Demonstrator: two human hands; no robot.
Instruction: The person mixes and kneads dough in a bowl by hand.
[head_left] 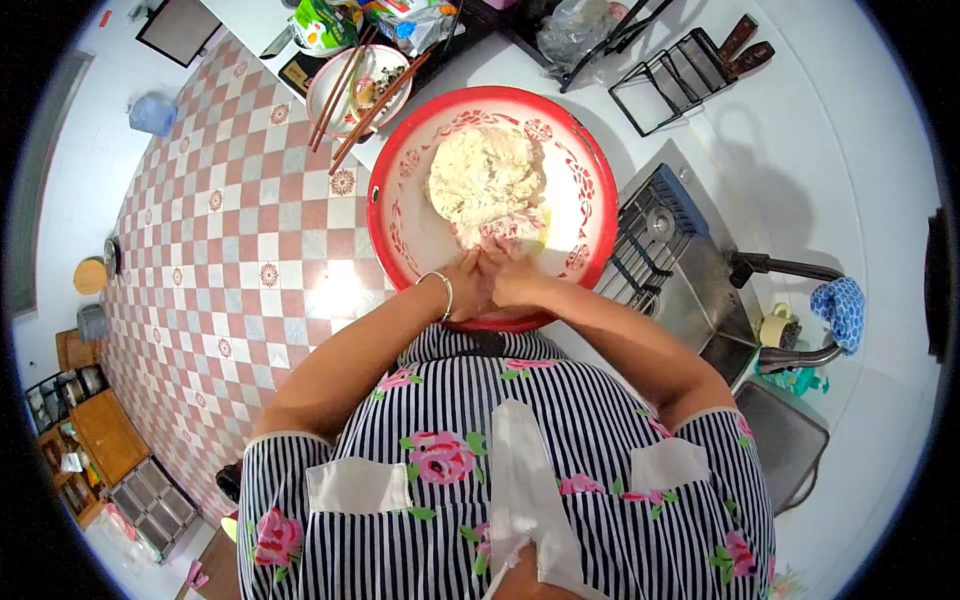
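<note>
A large pale lump of dough (485,175) lies in a wide enamel basin (604,180) with a red rim and red floral patterns. The dough's near end looks smoother and has a reddish pattern showing on it. My left hand (466,286), with a white bracelet at the wrist, presses at this near end. Right beside it, touching it, my right hand (512,277) presses the same spot. Both hands are closed with the fingers together against the dough, and the fingertips are partly hidden.
Left of the basin, a bowl (318,98) holds food scraps, with brown chopsticks (375,112) across it. Food packets (325,25) lie behind. A black rack (680,80) with knives stands at the back right. Further right are a stove (645,240) and a blue patterned cloth (838,312).
</note>
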